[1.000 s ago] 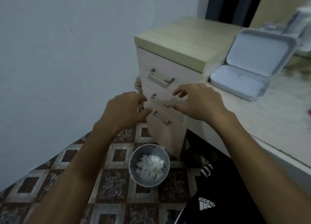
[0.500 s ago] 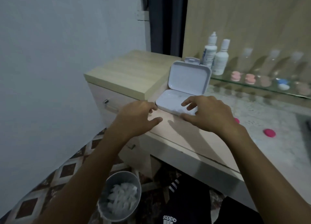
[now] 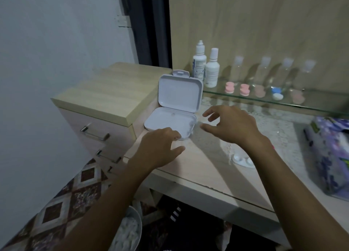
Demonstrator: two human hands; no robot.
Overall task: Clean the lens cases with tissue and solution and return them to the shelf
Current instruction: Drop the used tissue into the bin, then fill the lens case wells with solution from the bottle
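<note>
On the desk [image 3: 198, 167], seen from the head camera, an open white hinged box [image 3: 175, 107] sits against the side of a wooden drawer unit [image 3: 105, 96], its lid standing upright and its tray flat on the surface. The left hand [image 3: 160, 148] hovers at the near edge of the box, fingers loosely spread with the tips at or just over the tray's front corner; it grips nothing. The right hand [image 3: 232, 126] floats just beside the box on its right, fingers relaxed and spread, also empty. A white lens case [image 3: 243, 159] lies on the desk under the right wrist, partly hidden by the forearm. Behind, a glass shelf [image 3: 264, 99] carries two white solution bottles [image 3: 205, 67], two pink lens cases [image 3: 237, 88] and a blue and white lens case [image 3: 276, 93], with blurred reflections beside them. A patterned tissue pack [image 3: 332, 156] rests at the desk's right edge. Below, a metal bin [image 3: 130, 230] with white scraps stands on the tiled floor [image 3: 62, 209].
</note>
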